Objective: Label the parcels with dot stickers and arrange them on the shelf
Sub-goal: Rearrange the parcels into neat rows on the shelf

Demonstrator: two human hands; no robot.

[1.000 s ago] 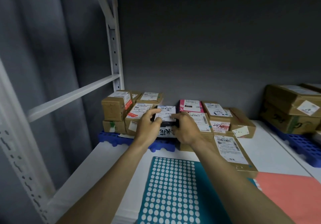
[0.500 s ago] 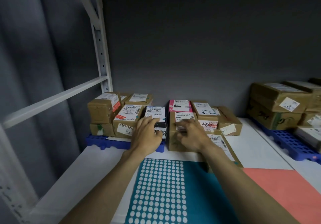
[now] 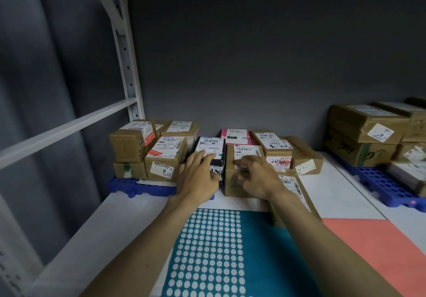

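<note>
Left of centre, taped brown cardboard parcels (image 3: 166,158) sit stacked on a perforated blue plastic pallet (image 3: 138,187) on the white shelf (image 3: 99,225). The left hand (image 3: 198,176) rests on the glossy black parcel (image 3: 211,152), fingers straight. The right hand (image 3: 258,176), off it since a second ago, presses relaxed fingers on the neighbouring brown box (image 3: 239,170). The teal dot sticker sheet (image 3: 212,253) lies flat at lower centre.

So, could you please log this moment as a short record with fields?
left hand: left hand rests on the black parcel
right hand: right hand has its fingers on the brown parcel beside it
sticker sheets: teal dot sheet near the front edge, coral sheet to its right
support: blue pallet under the left stack
</note>
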